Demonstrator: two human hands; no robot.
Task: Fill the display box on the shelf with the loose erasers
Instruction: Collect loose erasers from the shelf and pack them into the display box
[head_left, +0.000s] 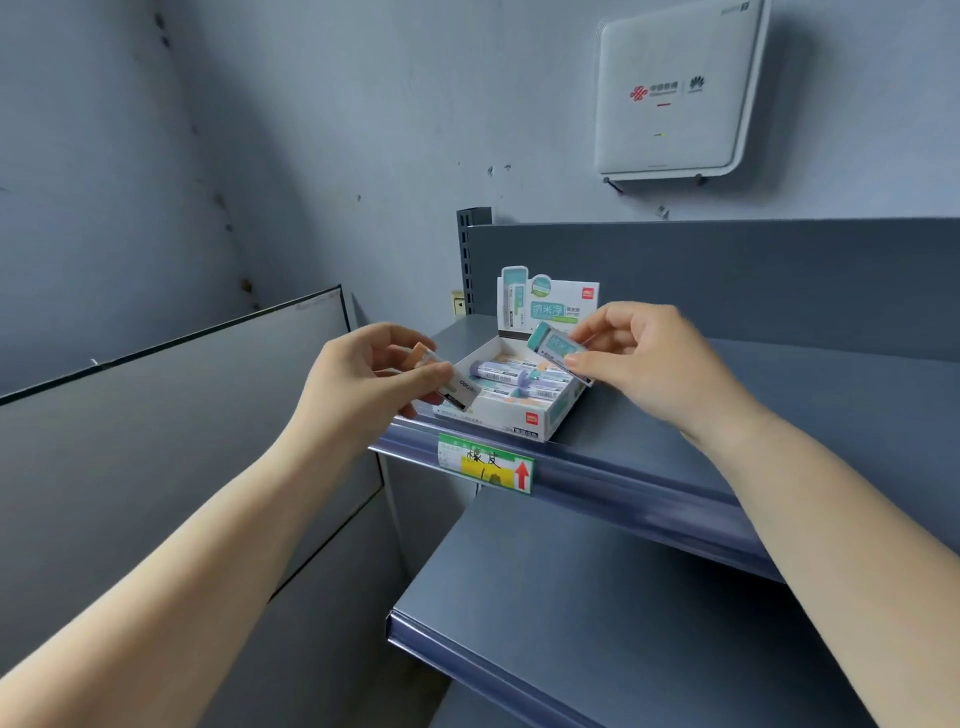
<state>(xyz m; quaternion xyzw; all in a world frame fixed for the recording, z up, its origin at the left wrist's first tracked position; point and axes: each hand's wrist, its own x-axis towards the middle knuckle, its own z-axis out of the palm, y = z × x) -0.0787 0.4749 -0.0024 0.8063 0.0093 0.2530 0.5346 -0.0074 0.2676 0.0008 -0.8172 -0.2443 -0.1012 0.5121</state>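
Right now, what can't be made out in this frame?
Head view only:
- Display box count: right hand and its teal eraser cover the right side.
- Orange eraser: left hand hides its middle.
- Price label: print too small.
- Lower shelf: cut off by the bottom edge.

Left hand (363, 371) covers middle of orange-tipped eraser (447, 387). Display box (519, 415) contents partly behind right hand's eraser (558, 351). Price tag (485, 462) print too small. Shelf (779, 415) cut at right edge.

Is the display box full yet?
Not full. The white cardboard display box holds several purple erasers, with bare floor showing at its front-left.
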